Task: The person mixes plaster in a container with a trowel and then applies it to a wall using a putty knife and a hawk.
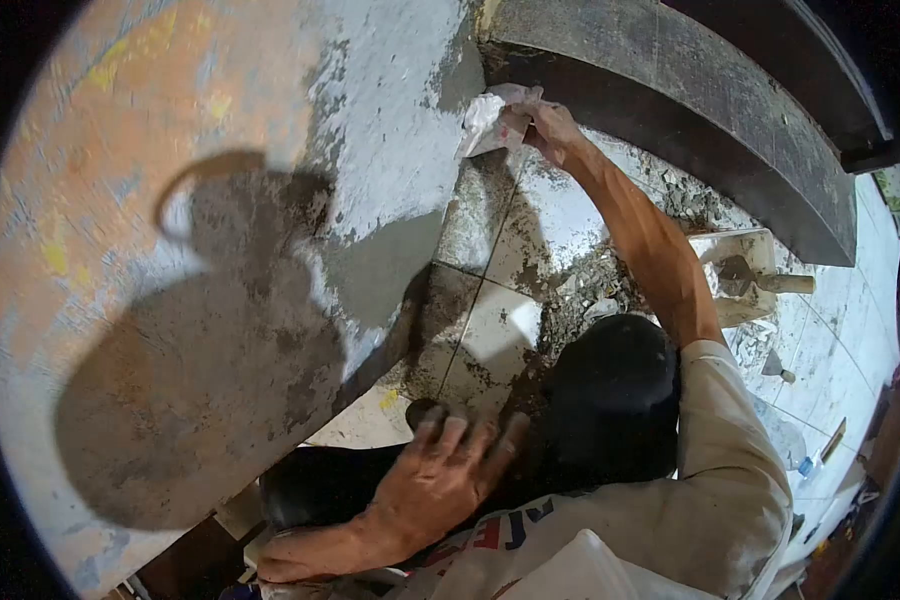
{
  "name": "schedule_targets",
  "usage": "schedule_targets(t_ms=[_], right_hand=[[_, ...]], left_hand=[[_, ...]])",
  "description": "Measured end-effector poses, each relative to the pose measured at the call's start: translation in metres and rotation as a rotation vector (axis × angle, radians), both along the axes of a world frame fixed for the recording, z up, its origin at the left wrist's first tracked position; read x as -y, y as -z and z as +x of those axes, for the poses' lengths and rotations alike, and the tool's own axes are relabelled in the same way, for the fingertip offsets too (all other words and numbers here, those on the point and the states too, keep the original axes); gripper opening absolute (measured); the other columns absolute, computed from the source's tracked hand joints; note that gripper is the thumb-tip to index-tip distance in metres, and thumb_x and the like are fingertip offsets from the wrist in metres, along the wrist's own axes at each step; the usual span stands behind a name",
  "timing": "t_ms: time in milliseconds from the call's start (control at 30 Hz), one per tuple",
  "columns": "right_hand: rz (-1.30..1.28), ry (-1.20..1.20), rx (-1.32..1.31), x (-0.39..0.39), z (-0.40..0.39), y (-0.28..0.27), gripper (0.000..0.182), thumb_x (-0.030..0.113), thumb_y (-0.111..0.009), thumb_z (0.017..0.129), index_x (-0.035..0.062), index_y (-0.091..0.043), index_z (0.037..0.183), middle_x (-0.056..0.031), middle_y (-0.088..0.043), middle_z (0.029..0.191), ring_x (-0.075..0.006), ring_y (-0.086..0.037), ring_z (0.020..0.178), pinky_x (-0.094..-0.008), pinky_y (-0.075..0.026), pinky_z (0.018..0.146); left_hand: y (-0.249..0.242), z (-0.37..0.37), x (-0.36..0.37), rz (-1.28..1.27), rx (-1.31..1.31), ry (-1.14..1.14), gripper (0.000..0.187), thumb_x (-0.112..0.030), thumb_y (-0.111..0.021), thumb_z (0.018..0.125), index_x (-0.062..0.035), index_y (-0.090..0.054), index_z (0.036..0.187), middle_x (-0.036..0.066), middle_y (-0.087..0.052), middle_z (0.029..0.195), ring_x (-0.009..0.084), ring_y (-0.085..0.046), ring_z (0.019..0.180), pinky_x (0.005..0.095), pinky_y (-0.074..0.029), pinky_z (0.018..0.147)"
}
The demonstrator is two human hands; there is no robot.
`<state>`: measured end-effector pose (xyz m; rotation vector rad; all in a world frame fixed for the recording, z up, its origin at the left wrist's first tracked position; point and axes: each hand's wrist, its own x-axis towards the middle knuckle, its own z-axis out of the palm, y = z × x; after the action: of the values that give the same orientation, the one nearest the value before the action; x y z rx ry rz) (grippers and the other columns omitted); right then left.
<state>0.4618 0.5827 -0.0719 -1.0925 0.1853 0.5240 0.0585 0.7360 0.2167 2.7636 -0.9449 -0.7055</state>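
My right hand [550, 128] is closed on a crumpled, translucent plastic bag [485, 122] with white material on it. The bag is at the foot of the patchy grey wall [390, 110], beside the dark curved ledge. My left hand [445, 478] hangs over my lap with its fingers spread and slightly blurred, holding nothing. Fresh grey plaster [380, 270] covers the lower part of the wall between my hands.
Rubble [590, 290] lies on the dirty tiles [490, 335]. On the right, a white tray [745, 245] holds a trowel with a wooden handle [785, 284]. A small scraper [776, 368] and a plastic bottle [785, 440] lie nearer. The curved ledge [670, 120] stands at the back.
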Motion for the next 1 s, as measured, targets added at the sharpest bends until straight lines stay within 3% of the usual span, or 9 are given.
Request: schedule_targets(t_ms=[33,67,167,433,533,600,700,733,1000], right_hand=[[-0.032,-0.025,0.046,-0.003,0.0,-0.008,0.034,0.014,-0.055,0.103,-0.0098,-0.059,0.126,-0.0187,-0.066,0.12,-0.0302,-0.071,0.102,-0.0462,-0.061,0.087],[0.0,-0.027,0.048,-0.004,-0.003,-0.016,0.02,0.012,-0.06,0.103,-0.0013,-0.066,0.116,-0.0071,-0.068,0.102,-0.018,-0.066,0.087,-0.0393,-0.059,0.087],[-0.051,-0.121,0.152,-0.008,-0.005,-0.046,0.019,0.013,-0.059,0.103,-0.0014,-0.067,0.113,-0.0063,-0.067,0.098,-0.0169,-0.064,0.084,-0.0388,-0.059,0.086],[-0.104,-0.124,0.262,-0.015,-0.017,-0.106,0.026,0.015,-0.059,0.103,-0.0069,-0.064,0.117,-0.0156,-0.069,0.109,-0.0252,-0.071,0.094,-0.0425,-0.063,0.09],[-0.096,-0.045,0.336,-0.017,-0.022,-0.128,0.027,0.017,-0.058,0.103,-0.0077,-0.068,0.101,-0.0187,-0.072,0.097,-0.0283,-0.073,0.085,-0.0452,-0.063,0.079],[-0.173,-0.146,0.389,-0.015,-0.021,-0.142,0.034,0.02,-0.058,0.104,-0.0107,-0.062,0.12,-0.0225,-0.069,0.114,-0.0318,-0.073,0.101,-0.046,-0.062,0.094],[-0.128,-0.057,0.384,-0.02,-0.028,-0.157,0.031,0.017,-0.057,0.103,-0.0121,-0.066,0.111,-0.0217,-0.072,0.101,-0.0304,-0.074,0.088,-0.0449,-0.063,0.081],[-0.127,-0.057,0.386,-0.019,-0.027,-0.159,0.031,0.017,-0.057,0.103,-0.0121,-0.066,0.111,-0.0217,-0.072,0.101,-0.0304,-0.074,0.088,-0.0449,-0.063,0.081],[-0.096,-0.089,0.471,-0.014,-0.046,-0.201,0.032,0.018,-0.057,0.104,-0.0119,-0.065,0.112,-0.0215,-0.07,0.105,-0.0281,-0.072,0.091,-0.0416,-0.061,0.085]], left_hand=[[-0.003,0.0,-0.003,-0.011,0.0,-0.005,0.062,-0.02,-0.056,0.099,-0.0082,-0.039,0.158,0.021,-0.057,0.133,0.0379,-0.058,0.12,0.051,-0.044,0.111],[-0.006,0.002,-0.006,0.087,0.027,-0.061,0.054,-0.019,-0.057,0.097,-0.0059,-0.049,0.148,0.018,-0.057,0.129,0.0349,-0.056,0.117,0.0494,-0.046,0.107],[-0.011,0.004,-0.014,0.24,0.058,-0.126,0.043,-0.017,-0.06,0.092,-0.0016,-0.062,0.133,0.016,-0.057,0.124,0.0326,-0.055,0.112,0.0514,-0.049,0.103],[-0.02,-0.003,-0.011,0.105,0.069,-0.116,0.05,-0.016,-0.062,0.088,0.0024,-0.06,0.135,0.02,-0.058,0.128,0.0368,-0.056,0.118,0.0537,-0.05,0.102],[-0.021,-0.004,-0.009,0.12,0.081,-0.117,0.054,-0.016,-0.061,0.088,0.0036,-0.057,0.138,0.021,-0.057,0.13,0.0374,-0.056,0.118,0.0538,-0.048,0.103],[-0.018,-0.007,-0.006,0.123,0.094,-0.115,0.055,-0.017,-0.061,0.088,0.004,-0.056,0.139,0.022,-0.057,0.13,0.0377,-0.055,0.118,0.0535,-0.047,0.104],[-0.018,-0.01,-0.002,0.163,0.097,-0.091,0.057,-0.018,-0.059,0.091,-0.0002,-0.053,0.144,0.02,-0.057,0.131,0.037,-0.056,0.119,0.0534,-0.045,0.108],[-0.018,-0.011,-0.001,0.197,0.089,-0.071,0.057,-0.02,-0.058,0.094,-0.0048,-0.051,0.148,0.018,-0.056,0.132,0.0361,-0.056,0.121,0.0537,-0.044,0.111],[-0.02,-0.006,0.01,0.218,0.095,-0.039,0.06,-0.018,-0.057,0.093,-0.0047,-0.047,0.151,0.021,-0.056,0.136,0.0362,-0.057,0.122,0.0531,-0.048,0.107]])
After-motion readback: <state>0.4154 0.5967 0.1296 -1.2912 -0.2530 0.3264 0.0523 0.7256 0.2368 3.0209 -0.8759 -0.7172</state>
